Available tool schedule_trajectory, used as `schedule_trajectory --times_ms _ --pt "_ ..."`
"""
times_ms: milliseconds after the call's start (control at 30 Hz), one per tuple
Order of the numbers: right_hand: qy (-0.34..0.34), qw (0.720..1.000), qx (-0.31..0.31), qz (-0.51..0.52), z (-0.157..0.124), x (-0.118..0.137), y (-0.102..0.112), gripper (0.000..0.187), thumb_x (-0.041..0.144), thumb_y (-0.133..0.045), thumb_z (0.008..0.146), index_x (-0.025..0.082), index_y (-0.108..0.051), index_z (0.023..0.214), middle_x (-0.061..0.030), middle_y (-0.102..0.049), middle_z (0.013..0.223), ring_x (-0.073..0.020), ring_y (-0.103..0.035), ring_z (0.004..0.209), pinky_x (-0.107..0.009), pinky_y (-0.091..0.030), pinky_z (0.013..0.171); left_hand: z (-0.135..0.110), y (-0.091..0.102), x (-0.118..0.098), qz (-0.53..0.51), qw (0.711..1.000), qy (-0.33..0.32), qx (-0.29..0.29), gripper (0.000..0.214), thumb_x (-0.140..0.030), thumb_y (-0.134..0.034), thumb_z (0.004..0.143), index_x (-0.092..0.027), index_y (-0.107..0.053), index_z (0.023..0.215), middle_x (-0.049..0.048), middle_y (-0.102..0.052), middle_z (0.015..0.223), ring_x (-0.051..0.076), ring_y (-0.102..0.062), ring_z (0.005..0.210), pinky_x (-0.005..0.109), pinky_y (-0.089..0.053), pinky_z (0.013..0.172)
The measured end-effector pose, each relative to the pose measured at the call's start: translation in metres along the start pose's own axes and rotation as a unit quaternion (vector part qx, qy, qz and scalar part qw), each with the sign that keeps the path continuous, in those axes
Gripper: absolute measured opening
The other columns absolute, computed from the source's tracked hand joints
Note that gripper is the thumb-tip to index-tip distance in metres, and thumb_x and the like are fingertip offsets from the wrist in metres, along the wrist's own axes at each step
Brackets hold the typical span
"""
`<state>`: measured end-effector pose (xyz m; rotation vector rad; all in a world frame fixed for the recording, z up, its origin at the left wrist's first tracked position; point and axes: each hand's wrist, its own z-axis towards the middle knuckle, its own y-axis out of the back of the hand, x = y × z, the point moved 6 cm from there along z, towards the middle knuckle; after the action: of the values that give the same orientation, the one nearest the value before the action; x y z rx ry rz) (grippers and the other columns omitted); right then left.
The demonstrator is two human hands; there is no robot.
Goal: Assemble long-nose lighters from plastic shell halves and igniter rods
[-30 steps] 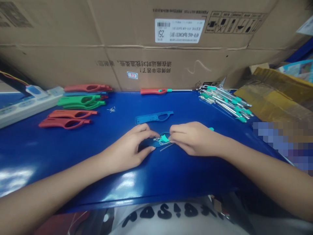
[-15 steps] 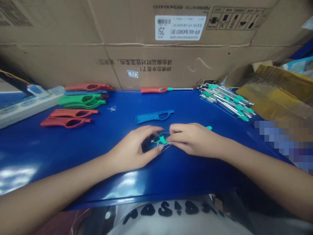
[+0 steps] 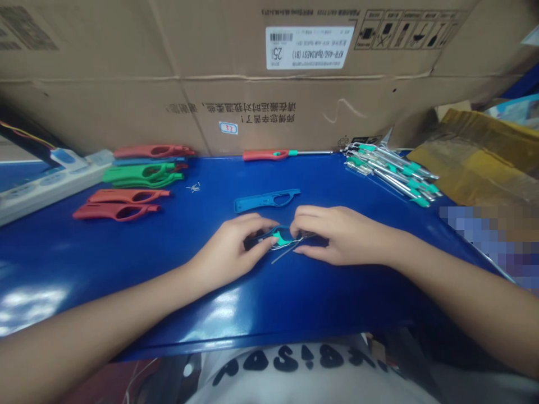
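Observation:
At the middle of the table, my left hand (image 3: 229, 247) is closed round a blue lighter casing half (image 3: 284, 230), mostly hidden by my fingers. Its thumb rests on the green trigger (image 3: 278, 239) inside the casing. Thin white wires (image 3: 288, 245) run from the trigger towards my right hand (image 3: 345, 235), whose curled fingers grip thin wires at the casing's front end. A thin, straight grey strand (image 3: 280, 257) slants out below. Just beyond my hands lies the other blue casing half (image 3: 266, 201), hollow side up.
Red casings (image 3: 118, 211) and green casings (image 3: 143, 174) lie left, near small metal pins (image 3: 193, 188) and a power strip (image 3: 50, 182). A red lighter (image 3: 265, 155) lies at the back by a large carton (image 3: 227, 50). Metal tube assemblies (image 3: 391, 171) are piled right, beside a taped box (image 3: 475, 163).
My left thumb has moved onto the green trigger. My right fingers have shifted from the trigger to the wires at the front, and the grey strand now shows more.

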<state>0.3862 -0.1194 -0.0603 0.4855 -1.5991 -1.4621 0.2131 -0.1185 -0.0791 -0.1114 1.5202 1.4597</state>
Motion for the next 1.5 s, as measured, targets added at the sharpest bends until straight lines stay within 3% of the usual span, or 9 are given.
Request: schedule_trajectory --times_ms 400,700,900,1167,1267,1367,1500 --pt "-0.010 1.000 0.009 0.028 -0.002 -0.008 0.006 0.010 0.019 -0.062 0.092 0.021 -0.061 0.102 -0.0022 -0.062 0.104 -0.0124 -0.056 0.079 -0.025 -0.040 0.067 -0.005 0.009 -0.006 0.086 0.994 -0.071 -0.021 0.036 -0.033 -0.061 0.098 -0.017 -0.069 0.129 0.0086 -0.072 0.114 0.020 -0.069 0.099 0.034 -0.057 0.089" --pt "-0.035 0.998 0.024 0.035 -0.008 -0.018 0.019 0.012 0.017 -0.059 0.095 0.020 -0.071 0.093 -0.0039 -0.070 0.100 -0.0166 -0.064 0.088 -0.028 -0.045 0.075 -0.009 0.018 -0.010 0.160 0.982 -0.092 0.041 0.036 -0.031 -0.061 0.095 -0.018 -0.070 0.127 0.0088 -0.072 0.114 0.024 -0.068 0.105 0.038 -0.056 0.094" --pt "-0.062 0.996 0.031 0.060 -0.004 -0.024 0.014 0.014 0.014 -0.063 0.093 0.019 -0.070 0.081 -0.0018 -0.071 0.090 -0.0150 -0.065 0.083 -0.026 -0.045 0.074 -0.006 0.016 -0.007 0.139 0.982 -0.105 0.067 0.031 -0.030 -0.057 0.100 -0.019 -0.071 0.125 0.0082 -0.070 0.116 0.021 -0.068 0.104 0.035 -0.056 0.095" --pt "-0.062 0.997 0.027 0.046 -0.007 -0.030 0.020 0.013 0.022 -0.063 0.095 0.021 -0.073 0.087 -0.0024 -0.072 0.093 -0.0163 -0.066 0.087 -0.028 -0.046 0.076 -0.006 0.010 -0.005 0.164 0.978 -0.121 0.045 0.034 -0.030 -0.054 0.102 -0.018 -0.067 0.130 0.0099 -0.071 0.118 0.023 -0.066 0.108 0.037 -0.056 0.095" --pt "-0.074 0.996 -0.003 0.041 -0.009 -0.046 0.027 0.021 0.036 -0.061 0.097 0.020 -0.073 0.090 -0.0047 -0.071 0.096 -0.0181 -0.065 0.089 -0.031 -0.048 0.081 -0.007 0.009 -0.005 0.206 0.968 -0.134 0.041 0.036 -0.032 -0.051 0.103 -0.018 -0.064 0.134 0.0106 -0.070 0.121 0.025 -0.066 0.109 0.039 -0.055 0.095" --pt "-0.143 0.985 -0.065 -0.070 -0.016 -0.078 0.039 0.028 0.040 -0.055 0.099 0.018 -0.073 0.095 -0.0092 -0.070 0.100 -0.0245 -0.063 0.097 -0.039 -0.048 0.090 -0.009 0.012 -0.009 0.249 0.956 -0.147 0.038 0.037 -0.035 -0.051 0.102 -0.018 -0.064 0.133 0.0111 -0.071 0.120 0.026 -0.067 0.108 0.040 -0.054 0.095" --pt "-0.285 0.924 -0.131 -0.220 -0.033 -0.129 0.052 0.032 0.034 -0.057 0.093 0.015 -0.070 0.115 -0.0172 -0.065 0.116 -0.0355 -0.055 0.117 -0.049 -0.044 0.102 -0.010 0.019 -0.015 0.305 0.940 -0.144 0.054 0.035 -0.035 -0.053 0.099 -0.019 -0.064 0.128 0.0095 -0.072 0.111 0.027 -0.069 0.098 0.040 -0.055 0.086"
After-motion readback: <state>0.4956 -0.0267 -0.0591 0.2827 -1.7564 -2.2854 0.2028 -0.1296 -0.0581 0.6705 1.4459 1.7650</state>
